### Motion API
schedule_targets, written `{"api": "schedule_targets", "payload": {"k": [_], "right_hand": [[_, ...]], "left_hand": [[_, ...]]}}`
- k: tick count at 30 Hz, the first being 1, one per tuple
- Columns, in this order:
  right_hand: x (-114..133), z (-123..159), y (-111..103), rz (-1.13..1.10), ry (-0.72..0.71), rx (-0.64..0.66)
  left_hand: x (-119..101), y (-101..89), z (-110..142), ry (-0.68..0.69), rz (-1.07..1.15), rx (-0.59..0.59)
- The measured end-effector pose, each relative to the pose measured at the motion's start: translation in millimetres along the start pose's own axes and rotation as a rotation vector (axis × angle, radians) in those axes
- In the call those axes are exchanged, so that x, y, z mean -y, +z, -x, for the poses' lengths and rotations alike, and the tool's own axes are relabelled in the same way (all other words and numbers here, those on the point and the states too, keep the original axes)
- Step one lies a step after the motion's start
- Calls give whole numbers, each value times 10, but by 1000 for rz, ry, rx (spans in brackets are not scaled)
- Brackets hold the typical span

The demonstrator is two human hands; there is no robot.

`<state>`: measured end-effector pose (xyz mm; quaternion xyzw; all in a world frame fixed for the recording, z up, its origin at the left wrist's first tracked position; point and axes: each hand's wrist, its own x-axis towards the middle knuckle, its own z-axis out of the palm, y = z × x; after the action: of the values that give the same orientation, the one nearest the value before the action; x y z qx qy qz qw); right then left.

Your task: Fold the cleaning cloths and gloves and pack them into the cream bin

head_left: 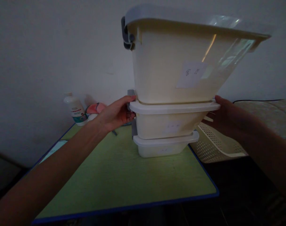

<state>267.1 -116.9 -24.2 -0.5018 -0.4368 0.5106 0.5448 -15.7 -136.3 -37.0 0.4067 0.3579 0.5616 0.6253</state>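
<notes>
Three lidded plastic storage boxes stand stacked on the green table. The large top box (164, 72) is cream with a pale lid, a dark grey latch at its left and a paper label. Beneath it sits the middle box (152, 124), and the smallest, the bottom box (152, 150), rests on the tabletop. My left hand (117, 113) grips the middle box's left end, thumb on the lid rim and fingers curled below. At the opposite end, my right hand (224, 117) holds the same rim, thumb on top, fingers partly in shadow underneath.
The green table (124, 182) has a blue edge. A white bottle (74, 110) and a pink item (96, 108) are near the wall at back left. A pale sheet (54, 149) lies at the left edge. Right of the table is a perforated cream basket (211, 146).
</notes>
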Motion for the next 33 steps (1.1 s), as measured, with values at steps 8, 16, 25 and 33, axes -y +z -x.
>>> {"api": "schedule_targets", "payload": {"k": [8, 16, 25, 33], "right_hand": [[-83, -30, -65, 82, -27, 27], [-112, -196, -113, 109, -68, 59], [-28, -549, -22, 55, -40, -163], [-41, -1010, -11, 33, -82, -150]], "left_hand": [[73, -6, -105, -10, 18, 14], [73, 8, -221, -30, 11, 64], [179, 135, -734, 47, 69, -11], [230, 78, -1259, 89, 13, -29]]}}
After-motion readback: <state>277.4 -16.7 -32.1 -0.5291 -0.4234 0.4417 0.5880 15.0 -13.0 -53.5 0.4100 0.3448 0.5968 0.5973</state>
